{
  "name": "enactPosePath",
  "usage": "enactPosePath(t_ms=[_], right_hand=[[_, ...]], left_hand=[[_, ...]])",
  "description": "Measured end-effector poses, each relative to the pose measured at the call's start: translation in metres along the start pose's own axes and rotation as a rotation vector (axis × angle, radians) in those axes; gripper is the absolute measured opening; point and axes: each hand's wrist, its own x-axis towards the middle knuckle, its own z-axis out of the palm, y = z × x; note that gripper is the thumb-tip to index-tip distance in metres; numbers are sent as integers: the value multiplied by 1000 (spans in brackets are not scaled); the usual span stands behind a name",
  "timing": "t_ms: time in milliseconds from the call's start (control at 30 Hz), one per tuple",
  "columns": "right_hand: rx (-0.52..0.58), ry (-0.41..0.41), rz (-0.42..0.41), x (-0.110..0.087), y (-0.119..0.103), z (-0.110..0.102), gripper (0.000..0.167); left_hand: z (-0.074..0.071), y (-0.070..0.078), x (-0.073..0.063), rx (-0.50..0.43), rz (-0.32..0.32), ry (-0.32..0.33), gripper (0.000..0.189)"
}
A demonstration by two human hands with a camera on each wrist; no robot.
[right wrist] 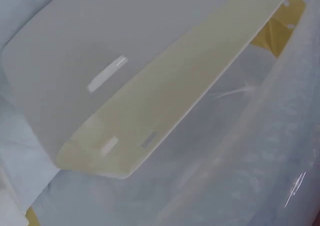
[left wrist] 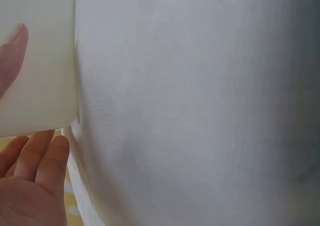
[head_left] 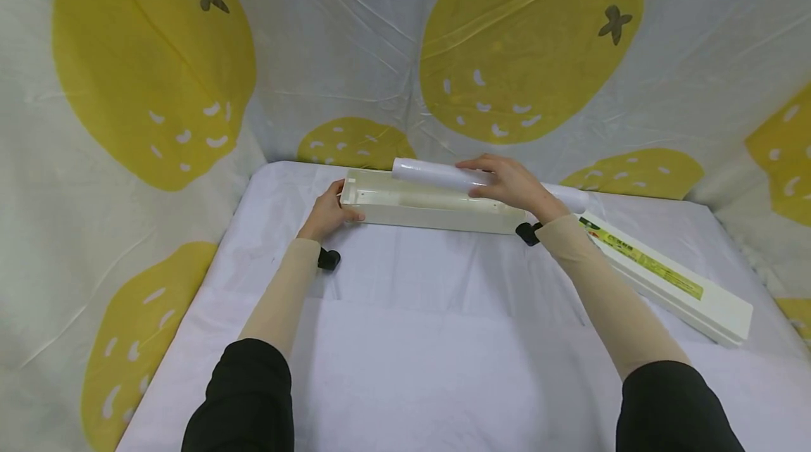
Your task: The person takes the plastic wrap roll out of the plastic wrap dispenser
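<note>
My left hand (head_left: pixel 328 212) grips the left end of a long cream plastic box (head_left: pixel 437 218), its thumb on the front wall. In the left wrist view, that thumb lies on the box's side and the other fingers are at its end. Above the box's right half, my right hand (head_left: pixel 510 184) holds a roll of clear plastic film (head_left: pixel 418 173) from above, fingers over the far side and thumb on the near side. The roll's left end overlaps the box's back edge in the head view. The right wrist view shows the open box (right wrist: pixel 165 91) beside the translucent film (right wrist: pixel 270 136).
A long white lid (head_left: pixel 716 304) with a yellow-green label lies at a slant on the right of the white-covered table (head_left: pixel 405 367). Behind the table hangs a curtain (head_left: pixel 355 29) with yellow lemon prints. A small black device is on each wrist.
</note>
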Motion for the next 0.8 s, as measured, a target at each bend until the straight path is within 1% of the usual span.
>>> enactPosePath(t_ms=[333,567,800], right_hand=[[23,49,11,-29,14,-11,53],[29,64,64,-51,24,-16,54],[-14,74,113,-69,32,-22,52]], left_hand=[[0,-1,2,-1,-2,8,92],[0,-3,3,-14,-1,7,92],[0,-3,4,-13,-9,15,92]])
